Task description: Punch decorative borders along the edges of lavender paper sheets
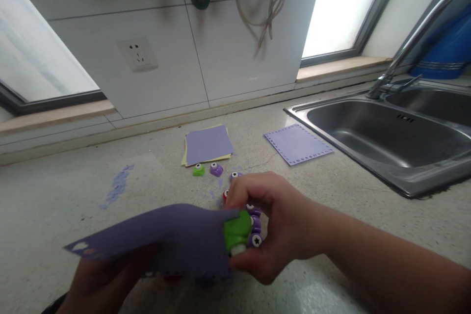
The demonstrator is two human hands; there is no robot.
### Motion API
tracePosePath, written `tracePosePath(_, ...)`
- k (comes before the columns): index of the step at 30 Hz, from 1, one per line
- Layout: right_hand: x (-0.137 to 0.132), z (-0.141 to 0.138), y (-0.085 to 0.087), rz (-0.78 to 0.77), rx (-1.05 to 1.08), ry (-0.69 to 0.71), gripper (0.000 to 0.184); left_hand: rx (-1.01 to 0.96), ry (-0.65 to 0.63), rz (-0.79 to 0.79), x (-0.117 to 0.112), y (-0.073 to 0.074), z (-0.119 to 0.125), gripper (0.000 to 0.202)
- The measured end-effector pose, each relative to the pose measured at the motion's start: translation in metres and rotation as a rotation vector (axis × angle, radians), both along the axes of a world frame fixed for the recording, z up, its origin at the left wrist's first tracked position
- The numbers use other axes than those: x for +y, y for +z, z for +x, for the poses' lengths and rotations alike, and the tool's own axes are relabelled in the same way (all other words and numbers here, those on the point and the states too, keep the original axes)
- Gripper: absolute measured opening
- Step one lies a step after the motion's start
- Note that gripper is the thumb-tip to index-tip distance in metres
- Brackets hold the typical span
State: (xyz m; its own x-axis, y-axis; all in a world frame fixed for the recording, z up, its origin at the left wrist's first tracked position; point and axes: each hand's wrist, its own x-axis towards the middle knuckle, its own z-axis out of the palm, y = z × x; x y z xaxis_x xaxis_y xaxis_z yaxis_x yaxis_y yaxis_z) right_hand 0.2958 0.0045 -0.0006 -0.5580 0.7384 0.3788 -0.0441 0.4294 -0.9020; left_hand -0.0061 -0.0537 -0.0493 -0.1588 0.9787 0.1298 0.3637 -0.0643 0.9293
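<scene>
A purple sheet of paper (184, 235) is bent upward in my left hand (110, 274), whose fingers are partly hidden beneath it. Small cut-outs show at the sheet's left corner and along its lower edge. My right hand (283, 225) pinches a green craft punch (237, 230) between thumb and fingers, with the punch over the sheet's right edge. Behind that hand several purple punches (256, 240) lie on the counter, along with a partly hidden red one (225, 196). Farther back sit another green punch (198, 170) and a purple punch (216, 169).
A stack of purple and yellow paper (209, 144) lies near the wall. Right of it is a purple sheet with punched borders (298, 144), close to the steel sink (408, 186) with its faucet (415, 34). Purple paper bits (118, 186) are scattered at left. A socket (138, 53) is on the wall.
</scene>
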Motion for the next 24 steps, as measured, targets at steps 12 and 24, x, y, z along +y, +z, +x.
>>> tracePosePath(12,0.033,0.004,-0.006,-0.439,0.155,-0.116,0.036,-0.164,-0.008,-0.202,0.013,0.005,0.001,0.027)
tracePosePath(24,0.047,0.008,-0.02,-0.176,-0.316,-0.289,0.033,-0.31,0.01,-0.284,0.017,0.005,0.003,0.031)
